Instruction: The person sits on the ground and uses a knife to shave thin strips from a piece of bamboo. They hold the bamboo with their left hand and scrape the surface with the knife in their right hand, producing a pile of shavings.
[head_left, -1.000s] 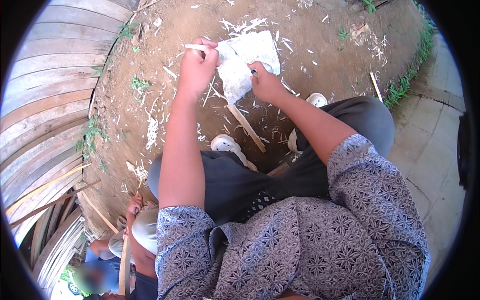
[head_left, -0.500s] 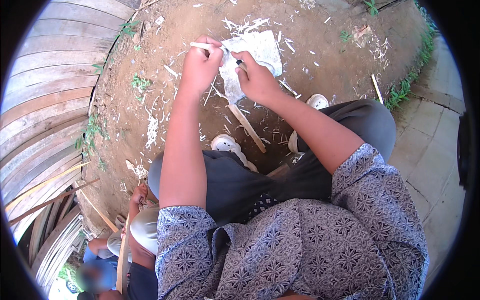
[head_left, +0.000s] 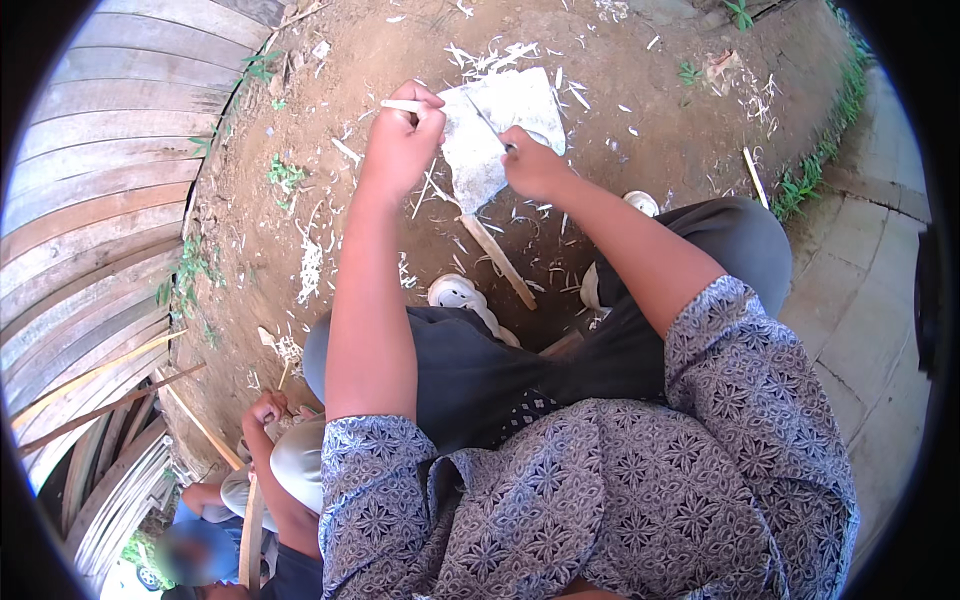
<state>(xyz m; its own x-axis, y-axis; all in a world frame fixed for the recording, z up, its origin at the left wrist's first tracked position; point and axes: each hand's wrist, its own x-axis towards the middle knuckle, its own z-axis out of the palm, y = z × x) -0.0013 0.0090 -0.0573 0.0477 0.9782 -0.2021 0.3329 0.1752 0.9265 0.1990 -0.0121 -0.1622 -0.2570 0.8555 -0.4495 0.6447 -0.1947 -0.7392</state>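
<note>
Knife (head_left: 487, 119), shavings (head_left: 311, 268) around, wood strip (head_left: 497, 260), shoe (head_left: 457, 291)

The stick (head_left: 400, 104) is creamy white, the knife blade (head_left: 482, 115) grey; pale shavings (head_left: 311, 265) fleck brown ground (head_left: 620, 60); the shoes (head_left: 455, 291) are white, trousers (head_left: 450, 370) dark grey, shirt (head_left: 550, 490) grey with dark flowers, weeds (head_left: 285, 172) green, planks (head_left: 110, 155) mostly greyish

Metal, wood, cloth
We see metal knife blade (head_left: 484, 117); smooth, pale stick (head_left: 402, 105); rough wooden boards (head_left: 105, 165); matt cloth trousers (head_left: 465, 365)
</note>
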